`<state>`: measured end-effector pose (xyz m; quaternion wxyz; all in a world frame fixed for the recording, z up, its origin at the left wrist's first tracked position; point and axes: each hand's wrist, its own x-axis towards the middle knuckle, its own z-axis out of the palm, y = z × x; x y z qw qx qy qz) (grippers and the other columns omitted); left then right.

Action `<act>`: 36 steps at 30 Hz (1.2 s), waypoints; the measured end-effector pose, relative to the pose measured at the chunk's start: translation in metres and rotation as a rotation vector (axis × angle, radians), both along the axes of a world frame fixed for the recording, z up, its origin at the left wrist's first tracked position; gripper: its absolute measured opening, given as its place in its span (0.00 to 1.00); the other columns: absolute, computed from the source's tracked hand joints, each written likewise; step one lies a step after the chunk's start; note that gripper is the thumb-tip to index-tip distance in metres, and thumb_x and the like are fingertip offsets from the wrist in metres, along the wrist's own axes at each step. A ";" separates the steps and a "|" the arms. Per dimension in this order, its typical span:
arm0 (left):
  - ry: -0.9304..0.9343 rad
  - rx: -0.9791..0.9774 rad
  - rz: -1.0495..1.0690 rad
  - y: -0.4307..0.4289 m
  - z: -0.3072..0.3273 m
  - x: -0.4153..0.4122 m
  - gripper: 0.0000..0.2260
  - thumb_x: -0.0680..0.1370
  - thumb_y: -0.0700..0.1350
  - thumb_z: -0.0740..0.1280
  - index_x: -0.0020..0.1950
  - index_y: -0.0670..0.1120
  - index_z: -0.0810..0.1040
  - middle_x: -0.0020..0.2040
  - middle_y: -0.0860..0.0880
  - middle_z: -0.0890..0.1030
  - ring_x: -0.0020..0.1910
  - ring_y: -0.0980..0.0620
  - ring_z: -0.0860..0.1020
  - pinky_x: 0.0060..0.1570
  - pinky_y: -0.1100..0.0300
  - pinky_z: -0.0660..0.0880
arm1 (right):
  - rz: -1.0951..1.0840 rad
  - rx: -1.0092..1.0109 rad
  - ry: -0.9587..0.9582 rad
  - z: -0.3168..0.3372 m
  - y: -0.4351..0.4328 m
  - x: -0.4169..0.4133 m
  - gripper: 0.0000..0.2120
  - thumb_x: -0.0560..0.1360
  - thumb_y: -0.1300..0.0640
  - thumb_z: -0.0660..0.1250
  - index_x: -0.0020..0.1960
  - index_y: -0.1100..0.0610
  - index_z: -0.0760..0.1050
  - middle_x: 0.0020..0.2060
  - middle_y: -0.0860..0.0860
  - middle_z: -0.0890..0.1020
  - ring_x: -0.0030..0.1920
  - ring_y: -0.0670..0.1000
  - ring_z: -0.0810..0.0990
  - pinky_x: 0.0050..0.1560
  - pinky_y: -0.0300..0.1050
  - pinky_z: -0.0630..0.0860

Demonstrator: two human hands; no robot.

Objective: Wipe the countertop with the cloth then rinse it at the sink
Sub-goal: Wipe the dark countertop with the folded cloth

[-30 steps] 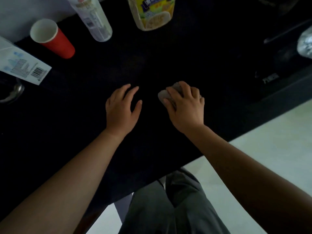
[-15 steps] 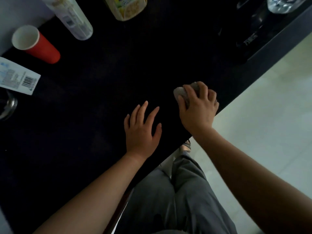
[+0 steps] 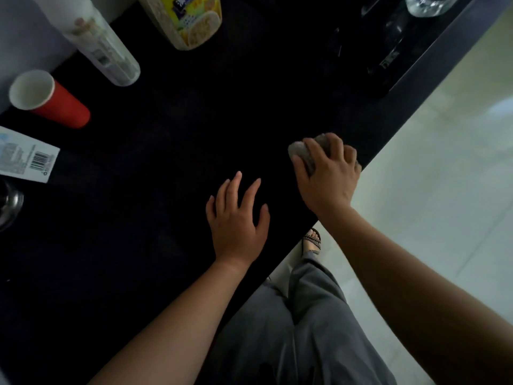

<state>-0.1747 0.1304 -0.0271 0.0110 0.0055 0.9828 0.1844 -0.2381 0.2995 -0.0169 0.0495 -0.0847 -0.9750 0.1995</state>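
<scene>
1. Right hand point(image 3: 329, 173) right of centre in the frame, fingers curled over a bunched grey cloth point(image 3: 302, 152), pressing it onto the black tabletop point(image 3: 172, 151) just beside the tabletop's front edge.
2. Cloth mostly covered by the hand; a grey lump visible past the fingertips, a small bit also peeking out at the edge side.
3. Left hand point(image 3: 236, 218) at centre, palm down and flat on the tabletop, fingers spread, grasping nothing; near the right hand but apart from it.
4. Upper left of the frame: red paper cup point(image 3: 48, 100) with white inside, and a clear plastic bottle point(image 3: 102, 48) just beside it.
5. Top centre: yellow-labelled container point(image 3: 191, 23).
6. Left edge: white package with a barcode point(image 3: 26, 159), and below it a shiny metal object point(image 3: 9, 201), only partly in view.
7. Top right: part of a clear bottle point(image 3: 427, 4) over dark shapes too dim to identify.
8. Lower centre: grey trousers point(image 3: 305, 329) and a sandalled foot point(image 3: 312, 241) on the pale floor point(image 3: 430, 176).
</scene>
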 end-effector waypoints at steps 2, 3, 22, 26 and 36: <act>-0.001 0.000 -0.002 0.000 0.000 0.001 0.21 0.77 0.55 0.58 0.70 0.55 0.67 0.74 0.48 0.65 0.73 0.46 0.61 0.68 0.41 0.57 | -0.030 -0.015 -0.007 -0.002 -0.010 0.003 0.21 0.74 0.39 0.58 0.65 0.44 0.69 0.65 0.52 0.68 0.62 0.57 0.62 0.61 0.56 0.62; 0.000 0.000 -0.003 -0.001 0.000 0.001 0.21 0.77 0.55 0.57 0.70 0.55 0.67 0.74 0.48 0.65 0.73 0.46 0.61 0.68 0.41 0.57 | -0.003 -0.007 0.000 -0.003 -0.013 0.012 0.22 0.74 0.38 0.58 0.65 0.44 0.69 0.65 0.52 0.68 0.62 0.57 0.61 0.60 0.56 0.63; -0.023 -0.024 -0.009 0.000 0.000 0.001 0.21 0.77 0.56 0.56 0.70 0.54 0.67 0.74 0.47 0.65 0.73 0.45 0.61 0.68 0.41 0.57 | 0.086 0.048 -0.070 0.006 -0.016 0.035 0.23 0.73 0.37 0.60 0.63 0.47 0.71 0.66 0.53 0.69 0.64 0.61 0.64 0.59 0.60 0.64; -0.045 0.023 -0.018 -0.001 0.007 0.000 0.22 0.76 0.56 0.56 0.69 0.54 0.68 0.74 0.46 0.65 0.73 0.44 0.61 0.67 0.39 0.57 | 0.117 0.023 -0.131 0.014 -0.009 0.044 0.22 0.73 0.39 0.62 0.63 0.48 0.71 0.65 0.54 0.70 0.61 0.62 0.66 0.57 0.60 0.69; -0.144 0.214 -0.166 0.028 0.056 -0.029 0.23 0.76 0.55 0.55 0.70 0.50 0.69 0.71 0.48 0.69 0.71 0.46 0.65 0.68 0.43 0.61 | -0.139 -0.576 -0.143 0.049 0.048 0.072 0.17 0.73 0.40 0.63 0.58 0.44 0.75 0.54 0.46 0.76 0.52 0.48 0.75 0.53 0.47 0.75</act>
